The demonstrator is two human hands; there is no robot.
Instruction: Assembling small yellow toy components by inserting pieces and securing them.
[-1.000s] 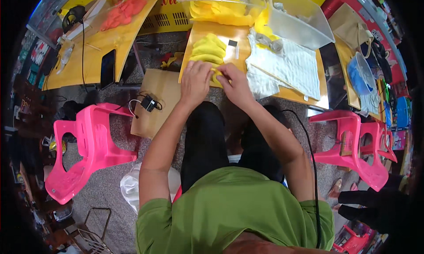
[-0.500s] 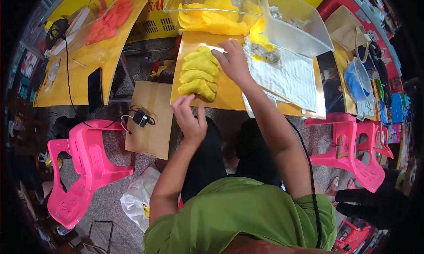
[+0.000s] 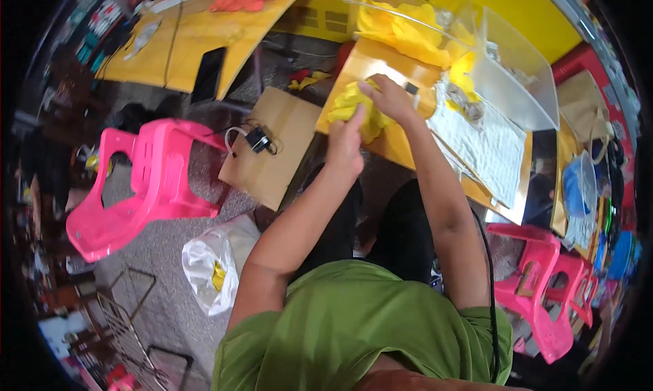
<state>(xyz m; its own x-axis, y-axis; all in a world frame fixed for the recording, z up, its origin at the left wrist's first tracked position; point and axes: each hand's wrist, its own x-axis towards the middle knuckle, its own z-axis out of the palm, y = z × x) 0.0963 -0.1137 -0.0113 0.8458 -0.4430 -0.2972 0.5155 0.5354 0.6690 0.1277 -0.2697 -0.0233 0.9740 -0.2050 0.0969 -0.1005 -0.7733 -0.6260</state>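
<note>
A bunch of plump yellow fabric pieces (image 3: 358, 100), apparently stuffed, is bundled together at the near left of the wooden table (image 3: 418, 61). My left hand (image 3: 347, 144) presses on the bunch from the near side, its fingers partly hidden behind the yellow cloth. From the right, my right hand (image 3: 393, 98) closes round the same bunch, fingertips curled over its top. Whether the bunch still touches the tabletop I cannot tell. A small dark object (image 3: 411, 88) lies just beyond my right hand.
Behind stands a clear bin of flat yellow pieces (image 3: 401, 29), beside a second clear bin (image 3: 520, 85). A white cloth (image 3: 486, 142) covers the table's right side. Left are a phone (image 3: 209, 74), cardboard (image 3: 272, 149), a pink chair (image 3: 160, 166) and a white bag (image 3: 204, 275).
The yellow pieces, earlier laid in a row, are now squeezed into one bunch. Both hands have closed in on them from either side. The whole view has turned and shifted.
</note>
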